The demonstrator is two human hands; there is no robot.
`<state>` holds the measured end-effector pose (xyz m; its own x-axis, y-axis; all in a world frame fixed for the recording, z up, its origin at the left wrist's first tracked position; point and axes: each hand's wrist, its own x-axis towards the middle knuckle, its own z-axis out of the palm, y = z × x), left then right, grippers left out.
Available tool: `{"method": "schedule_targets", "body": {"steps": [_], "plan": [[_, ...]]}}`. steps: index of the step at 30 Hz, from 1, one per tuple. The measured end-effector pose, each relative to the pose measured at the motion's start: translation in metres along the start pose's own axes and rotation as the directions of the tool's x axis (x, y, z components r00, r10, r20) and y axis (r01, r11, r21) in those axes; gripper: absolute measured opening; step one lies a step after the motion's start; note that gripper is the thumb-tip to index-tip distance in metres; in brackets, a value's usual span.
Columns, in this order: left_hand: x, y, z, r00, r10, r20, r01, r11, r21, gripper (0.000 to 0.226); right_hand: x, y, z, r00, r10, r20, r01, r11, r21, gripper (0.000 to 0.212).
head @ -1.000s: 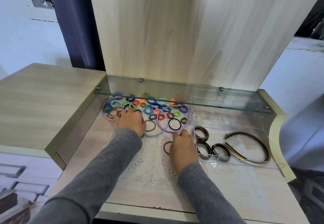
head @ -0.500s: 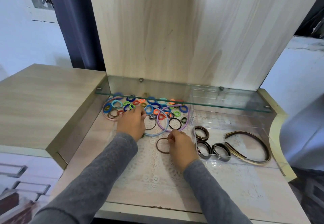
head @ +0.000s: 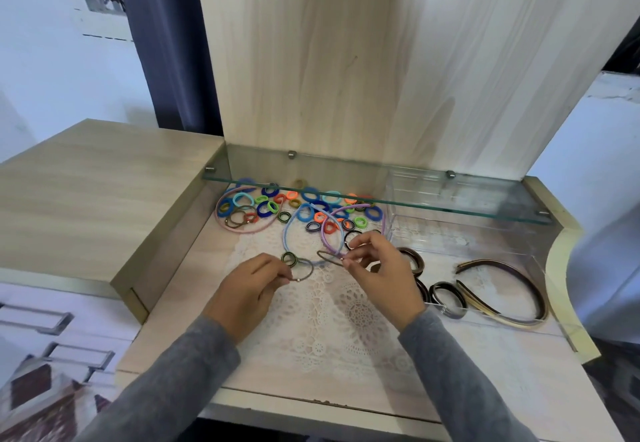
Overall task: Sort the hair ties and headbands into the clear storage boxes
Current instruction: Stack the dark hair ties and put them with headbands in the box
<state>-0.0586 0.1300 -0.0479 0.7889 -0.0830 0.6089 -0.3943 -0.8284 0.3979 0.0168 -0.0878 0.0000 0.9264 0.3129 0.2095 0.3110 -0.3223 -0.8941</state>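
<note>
My left hand (head: 254, 286) pinches a thin grey hair tie (head: 304, 270) above the lace mat, with a small green-black tie (head: 289, 259) just beyond its fingers. My right hand (head: 375, 268) pinches a thin brown hair tie (head: 329, 257), lifted off the mat. Behind both hands lies a heap of coloured hair ties (head: 304, 206) with a pink headband (head: 239, 228), a blue headband (head: 287, 234) and a purple headband (head: 325, 230). To the right stands a clear storage box (head: 485, 234) holding dark wide hair ties (head: 446, 298) and brown headbands (head: 505, 292).
A glass shelf (head: 381, 201) overhangs the back of the heap and the box. A wooden panel (head: 346, 61) rises behind. A raised wooden counter (head: 97, 192) borders the left side. The white lace mat (head: 339, 324) covers the middle of the tabletop.
Both hands have drawn back from the heap toward me and lifted, each now pinching a thin hair tie; the brown tie that lay on the mat is in my right hand.
</note>
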Motion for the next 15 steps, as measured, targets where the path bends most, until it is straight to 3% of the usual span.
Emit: {"method": "schedule_targets", "body": {"steps": [4,9,15], "plan": [[-0.011,-0.003,-0.006,0.994,0.048,0.099,-0.05,0.999,0.018,0.022,-0.006,0.002,0.013,0.975,-0.218,0.038,0.221,0.971,-0.086,0.024],[-0.023,-0.01,-0.009,0.975,0.042,0.217,-0.029,0.998,-0.063,0.018,-0.018,0.004,0.031,0.899,-0.412,0.145,0.437,0.857,-0.273,0.022],[-0.024,-0.018,-0.019,0.994,-0.058,0.095,0.062,0.997,-0.044,0.023,-0.027,0.007,0.048,0.837,-0.489,0.245,0.546,0.757,-0.358,0.016]]}}
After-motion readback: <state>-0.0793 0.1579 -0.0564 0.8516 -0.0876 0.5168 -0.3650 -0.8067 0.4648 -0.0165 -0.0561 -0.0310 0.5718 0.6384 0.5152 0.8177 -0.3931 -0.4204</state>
